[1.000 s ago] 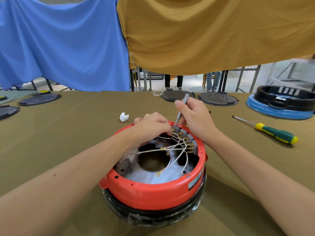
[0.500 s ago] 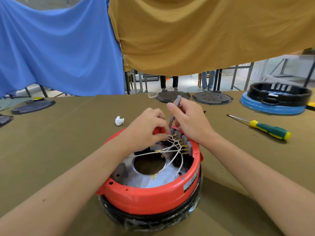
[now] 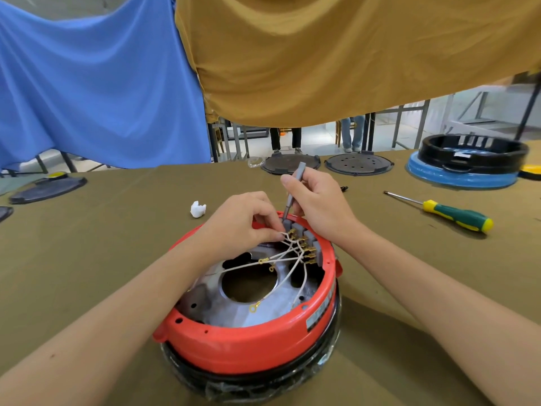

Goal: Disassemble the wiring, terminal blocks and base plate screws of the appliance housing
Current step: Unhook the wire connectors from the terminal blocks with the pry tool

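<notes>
A round red appliance housing [image 3: 248,344] stands upside down on the table, its grey metal base plate [image 3: 263,313] exposed. White wires [image 3: 288,259] with gold ring ends fan out from grey terminal blocks [image 3: 310,238] at the far rim. My right hand [image 3: 317,200] grips a slim grey screwdriver [image 3: 294,186], its tip down at the farthest block. My left hand [image 3: 248,221] pinches a white wire right beside that tip.
A green and yellow screwdriver [image 3: 450,213] lies to the right. A white plastic piece [image 3: 198,208] sits left of the hands. Two dark round plates [image 3: 358,164] and a black and blue housing [image 3: 468,162] stand at the far edge. Cloths hang behind.
The view has shifted a little. My left hand has moved in to pinch a wire at the terminal blocks; my right hand keeps the grey screwdriver at the same block.
</notes>
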{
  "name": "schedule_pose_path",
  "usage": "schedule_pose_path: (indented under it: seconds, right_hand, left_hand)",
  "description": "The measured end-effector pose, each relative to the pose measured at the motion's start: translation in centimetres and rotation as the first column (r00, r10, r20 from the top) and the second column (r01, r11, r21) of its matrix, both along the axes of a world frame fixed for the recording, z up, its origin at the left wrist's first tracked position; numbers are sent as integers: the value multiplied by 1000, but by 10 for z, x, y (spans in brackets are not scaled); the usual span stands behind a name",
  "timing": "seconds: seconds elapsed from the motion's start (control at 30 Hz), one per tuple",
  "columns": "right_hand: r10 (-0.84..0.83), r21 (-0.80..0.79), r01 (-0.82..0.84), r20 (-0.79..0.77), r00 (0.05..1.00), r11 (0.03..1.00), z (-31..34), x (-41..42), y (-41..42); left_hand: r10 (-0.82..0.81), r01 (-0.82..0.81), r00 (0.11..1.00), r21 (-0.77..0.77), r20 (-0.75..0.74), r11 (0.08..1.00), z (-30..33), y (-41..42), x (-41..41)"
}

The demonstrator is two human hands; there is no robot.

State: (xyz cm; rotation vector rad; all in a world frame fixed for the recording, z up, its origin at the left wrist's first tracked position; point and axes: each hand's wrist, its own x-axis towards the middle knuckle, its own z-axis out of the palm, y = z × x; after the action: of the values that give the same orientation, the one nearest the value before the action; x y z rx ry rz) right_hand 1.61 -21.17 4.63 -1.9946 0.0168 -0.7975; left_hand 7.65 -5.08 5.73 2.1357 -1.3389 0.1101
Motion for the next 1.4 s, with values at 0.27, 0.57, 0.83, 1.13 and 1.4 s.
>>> schedule_pose_path:
  seconds: [0.27,0.57,0.83,1.13,1.4]
  right_hand:
    - [-5,-27,6,41,999,1000,3,-6,3]
    - [17,-162,1,106,994,987,1,-22,-4]
    - [7,-241,30,148,989,970,-2,-22,-4]
    - [4,-227,24,121,993,974,-3,-21,-4]
    - [49,133,-47,-11,999,990,-6,-11,-14]
  left_hand:
    - [-10,10,999,1,42,1000,0,4,-2]
    - [-46,44,997,31,54,999,0,4,-3]
    - [-58,55,997,49,48,997,0,4,-2]
    - [-50,47,997,53,54,997,-1,4,-1]
    - [-58,54,996,52,71,997,0,4,-2]
